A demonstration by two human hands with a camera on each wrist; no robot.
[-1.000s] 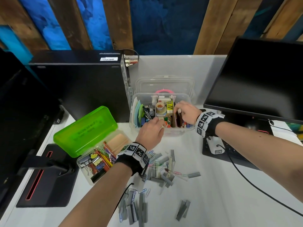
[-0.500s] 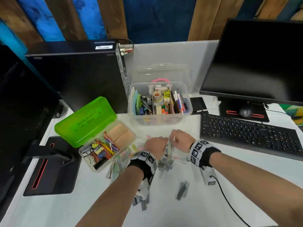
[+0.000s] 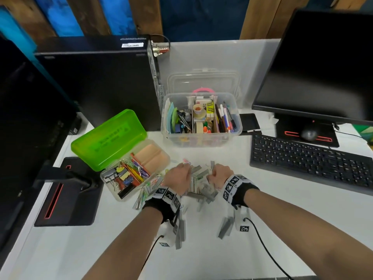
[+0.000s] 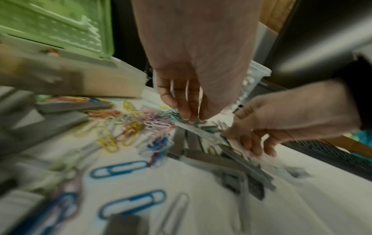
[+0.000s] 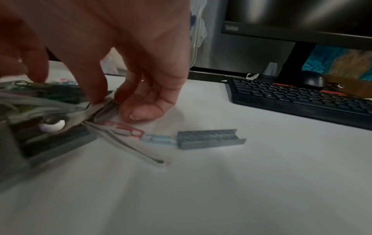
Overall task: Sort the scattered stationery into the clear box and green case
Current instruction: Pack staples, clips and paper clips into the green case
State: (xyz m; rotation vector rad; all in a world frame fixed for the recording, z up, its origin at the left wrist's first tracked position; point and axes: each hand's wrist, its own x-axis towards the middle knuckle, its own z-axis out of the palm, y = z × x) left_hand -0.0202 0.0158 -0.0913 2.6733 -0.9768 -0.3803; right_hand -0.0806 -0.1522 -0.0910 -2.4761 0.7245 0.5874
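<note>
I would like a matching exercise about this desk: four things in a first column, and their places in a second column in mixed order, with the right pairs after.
Things:
1. green case
2. clear box
3. keyboard
4. loose staple strip

Places:
A. alone on the bare desk, at the right of the right hand
B. in front of the monitor, at the right side of the desk
C. open, at the left of the left hand
D. at the back of the desk, holding pens and tape rolls

Pairs: 1-C, 2-D, 3-B, 4-A
</note>
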